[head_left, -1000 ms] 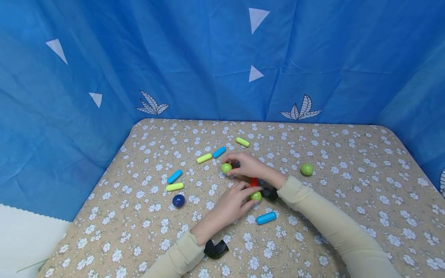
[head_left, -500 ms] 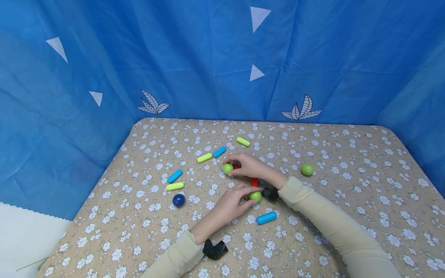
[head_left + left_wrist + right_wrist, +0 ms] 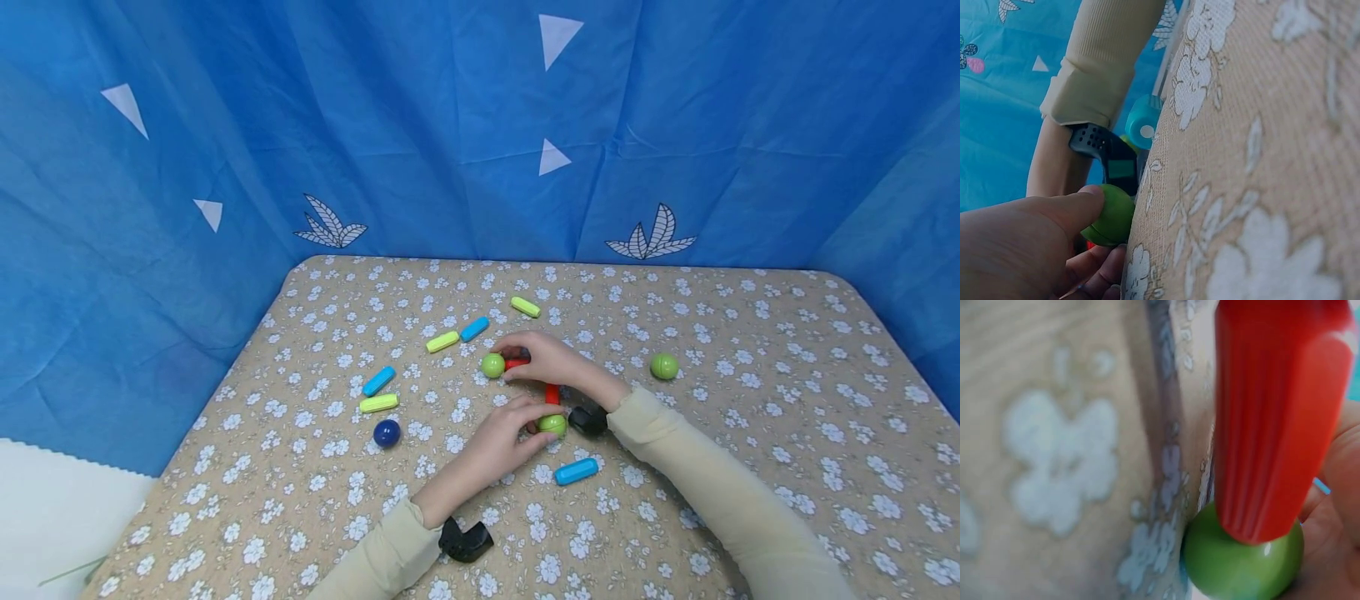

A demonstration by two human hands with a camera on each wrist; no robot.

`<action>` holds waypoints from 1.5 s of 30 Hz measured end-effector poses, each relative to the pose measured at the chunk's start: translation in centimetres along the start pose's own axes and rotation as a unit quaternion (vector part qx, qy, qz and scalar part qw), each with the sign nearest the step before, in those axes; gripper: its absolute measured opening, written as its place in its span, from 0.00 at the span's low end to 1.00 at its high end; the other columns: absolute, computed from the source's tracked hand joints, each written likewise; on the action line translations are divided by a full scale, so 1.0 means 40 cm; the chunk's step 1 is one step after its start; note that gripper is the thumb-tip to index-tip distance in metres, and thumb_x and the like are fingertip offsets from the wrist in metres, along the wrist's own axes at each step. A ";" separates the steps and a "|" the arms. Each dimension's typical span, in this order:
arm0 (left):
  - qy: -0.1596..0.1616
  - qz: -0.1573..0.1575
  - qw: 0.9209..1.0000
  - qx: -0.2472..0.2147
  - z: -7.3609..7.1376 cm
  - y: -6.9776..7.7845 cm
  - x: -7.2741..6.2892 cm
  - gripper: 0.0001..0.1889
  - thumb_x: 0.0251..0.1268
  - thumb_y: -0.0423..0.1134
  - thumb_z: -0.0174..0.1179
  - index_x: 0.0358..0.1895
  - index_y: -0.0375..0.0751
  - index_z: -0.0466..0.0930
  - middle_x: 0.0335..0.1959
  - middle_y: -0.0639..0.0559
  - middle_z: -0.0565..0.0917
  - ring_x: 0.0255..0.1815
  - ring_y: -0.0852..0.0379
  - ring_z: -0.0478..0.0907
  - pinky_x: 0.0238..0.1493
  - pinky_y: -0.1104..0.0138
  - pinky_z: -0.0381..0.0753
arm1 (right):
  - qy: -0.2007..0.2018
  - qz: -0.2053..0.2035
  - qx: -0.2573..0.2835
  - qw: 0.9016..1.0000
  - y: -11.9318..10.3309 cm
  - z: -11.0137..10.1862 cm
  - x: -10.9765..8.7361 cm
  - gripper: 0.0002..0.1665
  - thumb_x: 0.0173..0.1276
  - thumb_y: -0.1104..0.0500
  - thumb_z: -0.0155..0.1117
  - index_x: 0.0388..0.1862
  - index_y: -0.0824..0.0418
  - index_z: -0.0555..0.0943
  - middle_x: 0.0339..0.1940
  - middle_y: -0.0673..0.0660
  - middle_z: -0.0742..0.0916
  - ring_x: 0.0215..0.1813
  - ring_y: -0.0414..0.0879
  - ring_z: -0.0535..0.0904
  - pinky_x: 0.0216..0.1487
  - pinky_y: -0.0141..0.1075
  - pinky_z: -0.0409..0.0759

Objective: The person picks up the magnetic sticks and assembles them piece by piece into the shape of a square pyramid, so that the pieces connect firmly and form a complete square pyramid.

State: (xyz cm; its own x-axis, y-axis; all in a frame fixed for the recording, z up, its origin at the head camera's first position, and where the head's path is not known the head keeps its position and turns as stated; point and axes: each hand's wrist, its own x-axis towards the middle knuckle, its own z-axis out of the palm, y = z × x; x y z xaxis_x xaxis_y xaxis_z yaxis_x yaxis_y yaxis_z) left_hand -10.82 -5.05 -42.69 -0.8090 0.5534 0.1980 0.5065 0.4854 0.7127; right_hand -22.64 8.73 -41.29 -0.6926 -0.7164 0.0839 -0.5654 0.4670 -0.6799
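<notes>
In the head view my left hand (image 3: 491, 442) pinches a glossy green ball (image 3: 1113, 215) between thumb and fingers. A red stick (image 3: 552, 393) runs from this ball, partly hidden under my right wrist. My right hand (image 3: 547, 360) curls its thumb and fingers round another short red stick (image 3: 516, 363). A second green ball (image 3: 492, 365) sits at that stick's left end, just beyond the fingertips. The right wrist view shows a ribbed red stick (image 3: 1279, 419) close up, overlapping a green ball (image 3: 1244, 562), with part of a hand at the right edge.
Blue sticks (image 3: 576, 471) and yellow-green sticks (image 3: 378, 403) lie scattered on the flowered cloth (image 3: 787, 467). A dark blue ball (image 3: 386, 433) is at the left, another green ball (image 3: 663, 366) at the right. A blue curtain (image 3: 480, 167) hangs behind.
My right hand has shifted slightly right, its fingers drawing back from the green ball, so more of the red stick shows. My left hand has stayed on its ball.
</notes>
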 end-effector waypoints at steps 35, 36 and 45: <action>0.002 -0.016 1.000 0.015 -0.022 0.009 -0.019 0.15 0.59 0.38 0.65 0.51 0.45 0.80 0.45 0.56 0.78 0.43 0.64 0.74 0.45 0.71 0.73 | 0.025 0.040 0.031 0.998 0.007 -0.016 -0.043 0.27 0.63 0.63 0.65 0.61 0.62 0.73 0.35 0.51 0.80 0.34 0.44 0.74 0.37 0.37 0.75; 0.001 -0.019 1.000 0.012 -0.026 0.008 -0.021 0.15 0.59 0.38 0.65 0.50 0.45 0.80 0.46 0.56 0.78 0.43 0.64 0.74 0.45 0.71 0.74 | 0.024 0.042 0.033 0.998 0.009 -0.019 -0.047 0.28 0.64 0.64 0.64 0.63 0.62 0.71 0.35 0.52 0.79 0.34 0.45 0.74 0.36 0.37 0.75; 0.003 -0.032 0.999 0.002 -0.060 -0.012 -0.039 0.16 0.61 0.37 0.63 0.53 0.47 0.78 0.40 0.60 0.78 0.35 0.62 0.73 0.37 0.70 0.74 | 0.008 0.076 0.055 0.996 0.024 -0.054 -0.087 0.33 0.63 0.66 0.60 0.68 0.64 0.64 0.33 0.56 0.78 0.31 0.47 0.72 0.31 0.38 0.74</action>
State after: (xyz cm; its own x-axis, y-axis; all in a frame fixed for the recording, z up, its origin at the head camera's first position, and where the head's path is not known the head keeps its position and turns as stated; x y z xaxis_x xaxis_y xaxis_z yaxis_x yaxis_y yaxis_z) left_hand -10.54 -7.77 -41.72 -0.8414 0.5175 0.1557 0.4546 0.5218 0.7219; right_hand -21.73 12.78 -40.66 -0.7736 -0.6334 -0.0149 -0.4019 0.5088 -0.7613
